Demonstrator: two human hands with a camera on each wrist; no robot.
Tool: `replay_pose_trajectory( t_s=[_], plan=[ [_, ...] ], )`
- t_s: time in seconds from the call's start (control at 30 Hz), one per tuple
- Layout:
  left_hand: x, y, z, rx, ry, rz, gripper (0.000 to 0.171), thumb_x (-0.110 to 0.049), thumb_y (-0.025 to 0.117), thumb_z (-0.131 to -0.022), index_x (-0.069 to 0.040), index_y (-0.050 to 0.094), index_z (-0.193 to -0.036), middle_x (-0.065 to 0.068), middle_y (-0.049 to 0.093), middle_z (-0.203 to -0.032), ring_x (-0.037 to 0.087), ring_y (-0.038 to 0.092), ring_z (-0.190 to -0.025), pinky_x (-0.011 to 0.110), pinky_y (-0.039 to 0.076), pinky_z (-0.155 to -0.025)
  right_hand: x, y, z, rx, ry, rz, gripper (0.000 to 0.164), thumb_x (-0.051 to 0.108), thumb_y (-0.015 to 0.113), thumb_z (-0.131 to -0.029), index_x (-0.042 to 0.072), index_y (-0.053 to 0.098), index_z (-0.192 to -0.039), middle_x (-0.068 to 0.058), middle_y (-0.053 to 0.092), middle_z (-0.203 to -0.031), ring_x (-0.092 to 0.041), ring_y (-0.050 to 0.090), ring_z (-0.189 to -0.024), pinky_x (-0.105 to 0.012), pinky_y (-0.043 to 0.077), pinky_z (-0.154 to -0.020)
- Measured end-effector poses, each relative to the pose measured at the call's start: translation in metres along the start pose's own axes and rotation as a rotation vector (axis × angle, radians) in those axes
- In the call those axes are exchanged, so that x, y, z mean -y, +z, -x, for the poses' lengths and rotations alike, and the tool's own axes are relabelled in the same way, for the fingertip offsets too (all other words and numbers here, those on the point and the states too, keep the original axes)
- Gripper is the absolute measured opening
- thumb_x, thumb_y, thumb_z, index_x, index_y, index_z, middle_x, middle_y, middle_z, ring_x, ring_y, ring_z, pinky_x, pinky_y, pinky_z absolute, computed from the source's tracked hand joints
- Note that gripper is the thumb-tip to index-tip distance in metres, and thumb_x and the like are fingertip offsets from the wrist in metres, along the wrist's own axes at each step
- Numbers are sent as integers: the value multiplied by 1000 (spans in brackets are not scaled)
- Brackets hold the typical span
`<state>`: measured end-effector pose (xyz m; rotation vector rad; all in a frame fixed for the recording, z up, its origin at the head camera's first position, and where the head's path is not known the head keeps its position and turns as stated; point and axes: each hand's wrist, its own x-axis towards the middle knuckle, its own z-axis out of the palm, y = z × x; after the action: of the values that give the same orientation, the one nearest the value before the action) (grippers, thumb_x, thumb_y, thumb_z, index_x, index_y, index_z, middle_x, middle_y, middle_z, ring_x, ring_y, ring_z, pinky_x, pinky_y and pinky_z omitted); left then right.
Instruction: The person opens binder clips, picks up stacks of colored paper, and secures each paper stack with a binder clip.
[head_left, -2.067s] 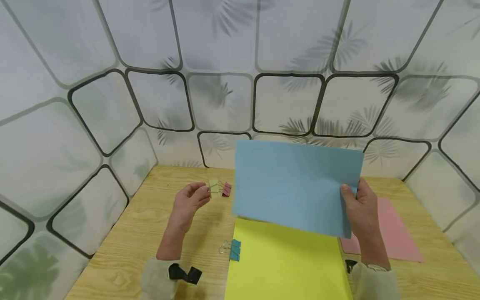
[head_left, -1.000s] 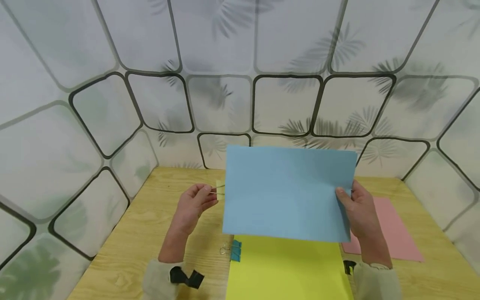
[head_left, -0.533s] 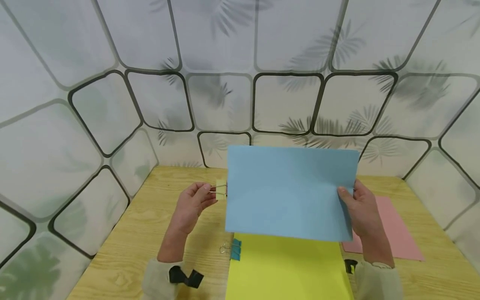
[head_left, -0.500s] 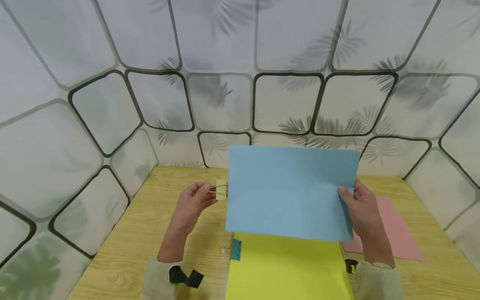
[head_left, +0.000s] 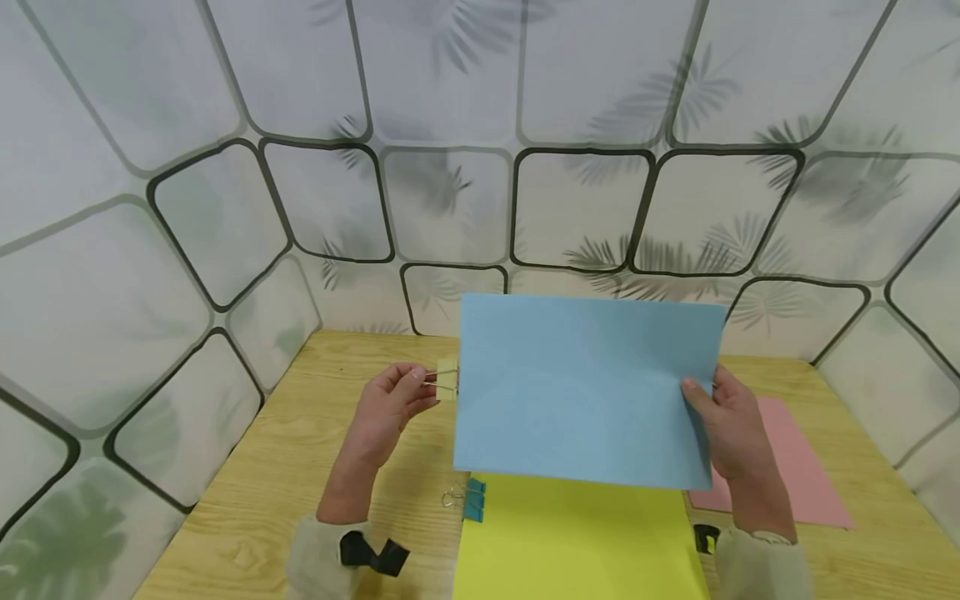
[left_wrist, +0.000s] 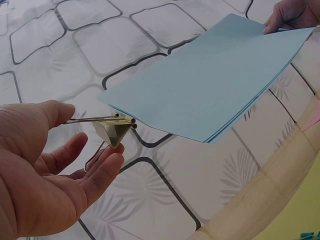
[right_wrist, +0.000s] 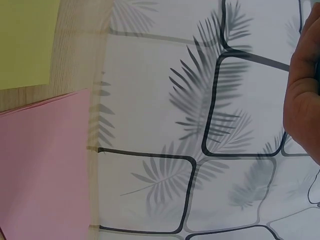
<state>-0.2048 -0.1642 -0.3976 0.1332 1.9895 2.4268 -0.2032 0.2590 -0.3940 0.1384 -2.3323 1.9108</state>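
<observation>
My left hand (head_left: pixel 388 410) pinches the wire handles of a pale yellow binder clip (head_left: pixel 446 379) between thumb and fingers. The clip's body overlaps the left edge of several light blue sheets (head_left: pixel 588 387), raised above the table. In the left wrist view, the clip's folded body (left_wrist: pixel 111 133) sits right at the sheets' edge, with the layers showing. At the opposite edge, my right hand (head_left: pixel 738 429) grips the sheets, thumb on the near face and fingers behind. Only part of the right hand (right_wrist: pixel 304 92) enters the right wrist view.
Below the blue sheets lies yellow paper (head_left: pixel 577 542) with a teal binder clip (head_left: pixel 474 500) on its left edge. Pink sheets (head_left: pixel 802 467) lie to the right on the wooden table (head_left: pixel 262 467). A patterned wall (head_left: pixel 450 208) stands close behind and at both sides.
The blue sheets have shifted left and lower, and the yellow binder clip has come to their left edge. The pink clip seen earlier on the table is now hidden behind the sheets.
</observation>
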Motion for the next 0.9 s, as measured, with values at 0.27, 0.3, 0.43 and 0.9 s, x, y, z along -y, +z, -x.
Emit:
replay_pose_trajectory(
  t_s=[0.27,0.3,0.43,0.9],
  plan=[
    [0,1,1,13,11,-1,27,-16,53,-104,7,52,-118,11,61,-115,15,64,-98,30,56,-91,-2,-2,0,12,-11,-58,71,28,50,-105,-1,12,-158,-28,29,-150,6,52,-104,-19,52,-78],
    [-1,2,1,15,12,0,26,-16,53,-105,7,52,-118,10,61,-115,15,64,-98,30,56,-91,-2,-2,0,12,-13,-62,71,28,50,-105,-1,12,-158,-25,32,-148,6,52,-104,-19,52,-78],
    [-1,1,2,16,14,0,24,-15,52,-105,6,52,-117,8,61,-113,15,64,-98,30,56,-90,-2,-2,0,7,-18,-74,72,28,52,-104,-2,13,-157,-7,42,-140,6,53,-104,-19,52,-78],
    [-1,3,1,2,16,13,21,-12,52,-104,6,51,-115,10,61,-114,15,66,-97,30,56,-90,-4,-2,1,12,-20,-85,69,26,51,-105,0,15,-158,-2,43,-138,4,53,-105,-19,51,-78]
  ],
)
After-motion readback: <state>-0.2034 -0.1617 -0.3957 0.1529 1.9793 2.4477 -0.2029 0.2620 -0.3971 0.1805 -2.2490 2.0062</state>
